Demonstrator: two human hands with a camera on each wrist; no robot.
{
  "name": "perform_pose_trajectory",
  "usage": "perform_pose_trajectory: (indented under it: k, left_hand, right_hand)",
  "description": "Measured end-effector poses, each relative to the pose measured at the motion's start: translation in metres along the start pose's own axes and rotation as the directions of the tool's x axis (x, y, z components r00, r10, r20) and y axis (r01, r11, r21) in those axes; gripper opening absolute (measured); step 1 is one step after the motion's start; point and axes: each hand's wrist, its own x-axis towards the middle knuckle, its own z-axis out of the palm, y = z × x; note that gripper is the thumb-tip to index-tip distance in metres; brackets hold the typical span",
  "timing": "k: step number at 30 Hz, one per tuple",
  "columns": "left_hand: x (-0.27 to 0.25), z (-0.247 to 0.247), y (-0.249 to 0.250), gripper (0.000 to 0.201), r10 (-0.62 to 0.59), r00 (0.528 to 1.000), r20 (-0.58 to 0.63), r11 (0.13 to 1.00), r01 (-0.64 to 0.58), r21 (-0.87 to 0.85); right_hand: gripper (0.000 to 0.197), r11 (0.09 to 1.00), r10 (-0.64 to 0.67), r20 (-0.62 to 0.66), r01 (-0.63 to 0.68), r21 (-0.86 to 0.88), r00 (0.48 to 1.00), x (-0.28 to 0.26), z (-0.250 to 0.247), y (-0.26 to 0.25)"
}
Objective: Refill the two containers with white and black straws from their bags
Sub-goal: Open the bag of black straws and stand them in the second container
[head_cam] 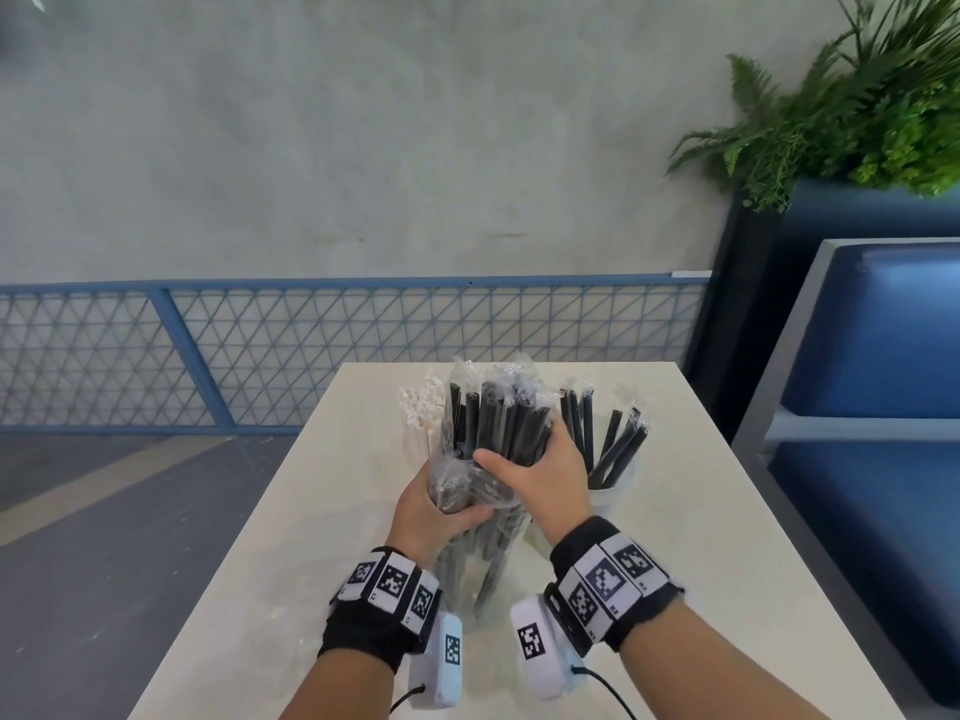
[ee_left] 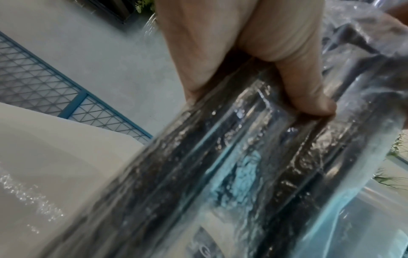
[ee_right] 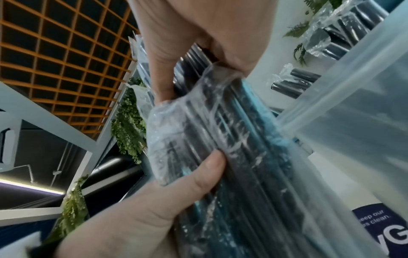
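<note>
My left hand (head_cam: 434, 511) comes in low over the table (head_cam: 675, 537), fingers curled round the clear bag (head_cam: 470, 563), clamping it about mid-length. The bag stands almost upright between my wrists, its base near the table. My right hand (head_cam: 540, 472) sits just above, wrapped tight on the bunch of black straws (head_cam: 493, 418) sticking out of the bag's mouth. White straws (head_cam: 421, 413) stand behind left; the right container (head_cam: 615, 485) holds a few black ones
</note>
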Motion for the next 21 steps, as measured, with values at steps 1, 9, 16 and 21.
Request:
perform_pose_trajectory:
  k: [1,9,16,21]
  left_hand:
    - [0.000,0.000,0.001,0.060,-0.007,1.000,0.002,1.000,0.007,-0.006]
    - [-0.001,-0.001,0.007,0.045,-0.032,1.000,0.000,0.999,0.032,-0.040]
    - [-0.001,-0.001,0.006,0.051,-0.030,0.999,-0.011,0.999,0.030,-0.042]
    - [-0.001,0.001,0.004,0.048,-0.052,0.998,-0.021,0.999,0.052,-0.012]
  right_hand:
    - [0.072,1.000,0.002,-0.007,-0.002,0.019,1.000,0.002,0.000,-0.001]
    - [0.030,0.971,-0.043,-0.021,0.047,0.236,0.999,0.016,-0.007,-0.022]
    - [0.024,0.954,-0.060,-0.030,0.066,0.291,0.998,0.026,-0.013,-0.030]
    - [0.022,0.918,-0.055,-0.116,0.096,0.385,0.992,0.041,-0.024,-0.044]
